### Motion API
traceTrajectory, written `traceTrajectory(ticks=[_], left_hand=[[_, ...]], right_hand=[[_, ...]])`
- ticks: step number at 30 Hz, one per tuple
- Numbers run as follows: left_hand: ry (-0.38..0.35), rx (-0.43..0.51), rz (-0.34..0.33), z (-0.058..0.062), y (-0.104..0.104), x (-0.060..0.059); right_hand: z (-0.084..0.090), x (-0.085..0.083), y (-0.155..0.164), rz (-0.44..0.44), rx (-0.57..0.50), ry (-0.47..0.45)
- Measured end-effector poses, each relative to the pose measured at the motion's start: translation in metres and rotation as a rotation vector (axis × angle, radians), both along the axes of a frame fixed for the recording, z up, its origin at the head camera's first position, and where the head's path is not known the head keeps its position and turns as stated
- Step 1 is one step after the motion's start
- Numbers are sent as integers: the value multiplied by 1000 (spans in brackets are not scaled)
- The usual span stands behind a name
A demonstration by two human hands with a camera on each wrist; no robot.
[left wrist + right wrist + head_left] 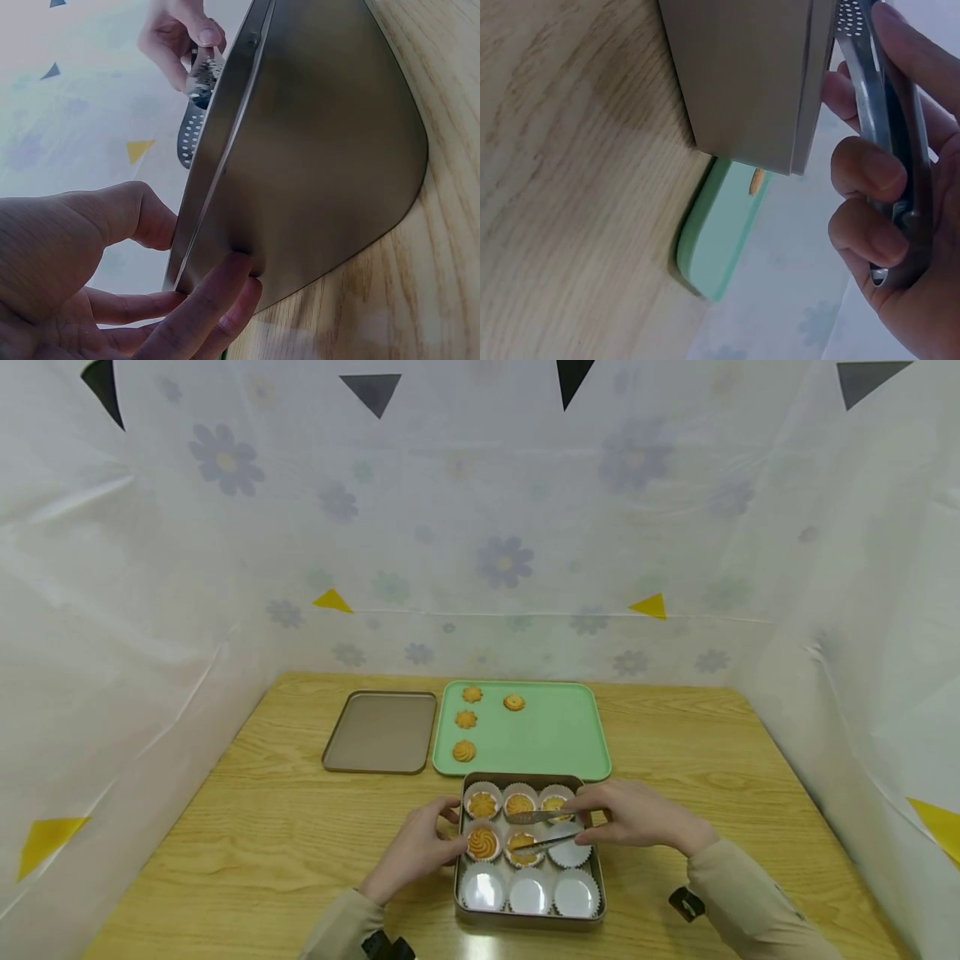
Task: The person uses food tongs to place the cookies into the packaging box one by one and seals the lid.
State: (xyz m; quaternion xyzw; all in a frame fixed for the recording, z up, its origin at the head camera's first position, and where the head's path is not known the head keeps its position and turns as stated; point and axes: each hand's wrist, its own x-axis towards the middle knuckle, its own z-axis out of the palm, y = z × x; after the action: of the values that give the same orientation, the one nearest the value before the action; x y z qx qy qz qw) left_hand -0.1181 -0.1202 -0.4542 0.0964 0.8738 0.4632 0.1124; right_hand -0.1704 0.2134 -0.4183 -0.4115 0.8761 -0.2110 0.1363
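Observation:
A metal box (525, 920) holds rows of white paper cups, with cookies in the back row and in the left and middle cups of the middle row. My left hand (420, 847) holds the box's left side; in the left wrist view its thumb is at the rim and its fingertips press the outer wall. My right hand (637, 814) grips perforated metal tongs (870, 97) over the box. The tongs' arms are spread, their tips above the middle cup's cookie (522, 842) and the back middle cookie (519, 803). Whether they touch either cookie I cannot tell.
Behind the box lies a green tray (555, 727) with several cookies on its left half. A flat brown tray (382, 731) sits beside it. Wooden tabletop (300, 827) surrounds these, and white flower-patterned sheeting (450, 527) closes off the back and sides.

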Motion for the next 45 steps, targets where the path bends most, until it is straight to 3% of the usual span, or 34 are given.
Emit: traceTrajectory(ticks=[10,19,31,40,45], left_hand=[[14,18,-5,3,1,1],[14,23,-4,2,0,1],[15,10,-5,2,1,1],[26,-12,-2,0,1,1],[22,-16,0,0,1,1]], right_hand=[[-11,-1,4,-30,-184,-164],[-25,-4,6,-56,-364,-212],[-31,-4,1,-219,-477,-313],[-27,-11,-4,-329,-534,-304],[-17,-20,-9,-436,-507,-275]])
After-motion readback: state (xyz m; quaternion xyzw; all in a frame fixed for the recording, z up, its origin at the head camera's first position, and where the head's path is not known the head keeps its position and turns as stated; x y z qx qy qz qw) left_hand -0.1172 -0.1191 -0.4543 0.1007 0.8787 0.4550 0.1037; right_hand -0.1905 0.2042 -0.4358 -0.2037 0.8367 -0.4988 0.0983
